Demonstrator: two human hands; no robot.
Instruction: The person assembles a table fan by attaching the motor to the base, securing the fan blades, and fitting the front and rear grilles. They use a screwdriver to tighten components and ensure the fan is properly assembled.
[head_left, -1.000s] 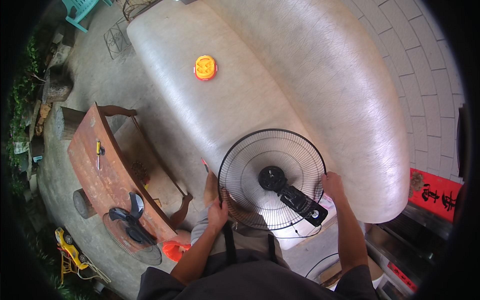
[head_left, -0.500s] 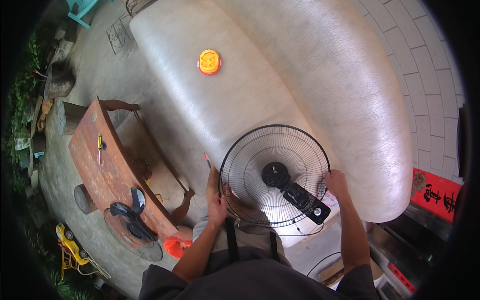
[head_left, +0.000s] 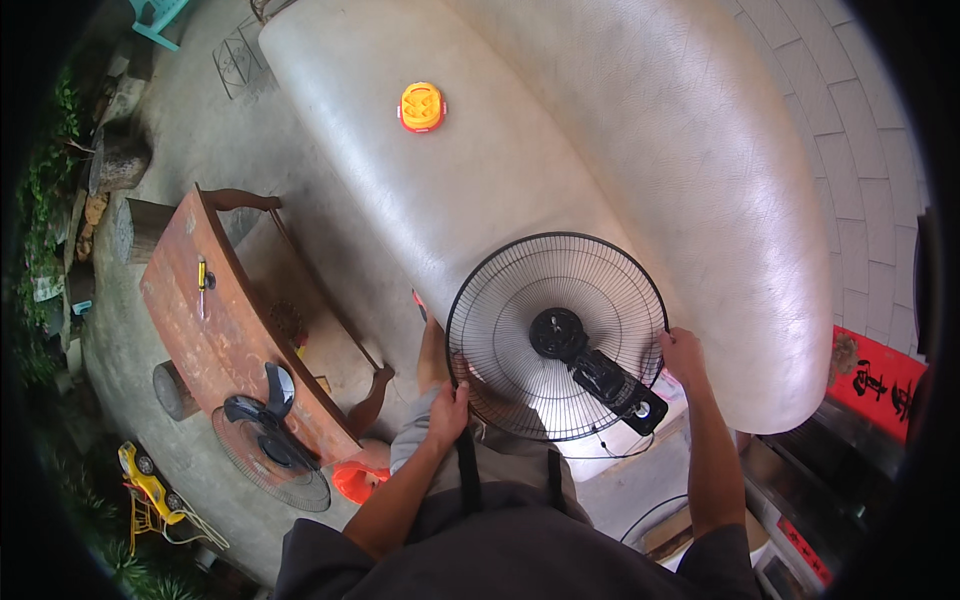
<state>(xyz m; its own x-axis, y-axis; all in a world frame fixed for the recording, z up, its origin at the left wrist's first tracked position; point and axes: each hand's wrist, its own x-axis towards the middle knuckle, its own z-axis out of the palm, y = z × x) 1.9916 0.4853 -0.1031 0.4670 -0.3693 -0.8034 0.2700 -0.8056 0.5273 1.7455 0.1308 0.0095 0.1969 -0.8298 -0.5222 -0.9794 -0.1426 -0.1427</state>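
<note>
A black wire fan grille [head_left: 500, 290] with a black motor housing [head_left: 610, 385] fixed to it is held in front of my lap, over the sofa's near end. My left hand [head_left: 449, 410] is closed on the grille's left rim. On the opposite rim, my right hand [head_left: 683, 355] is closed as well, with its fingers curled over the edge. A thin black cord hangs below the housing. No fan blade shows inside this grille.
The pale leather sofa [head_left: 450, 190] carries a yellow-and-red round toy [head_left: 422, 107]. To the left, a worn wooden table [head_left: 225, 330] bears a screwdriver [head_left: 202, 287] and black fan blades [head_left: 262, 410], with another wire grille [head_left: 265, 470] at its edge. An orange-red object [head_left: 355, 482] is nearby.
My hands and the fan grille have shifted slightly right and up in the picture. Both hands keep their hold on the rim.
</note>
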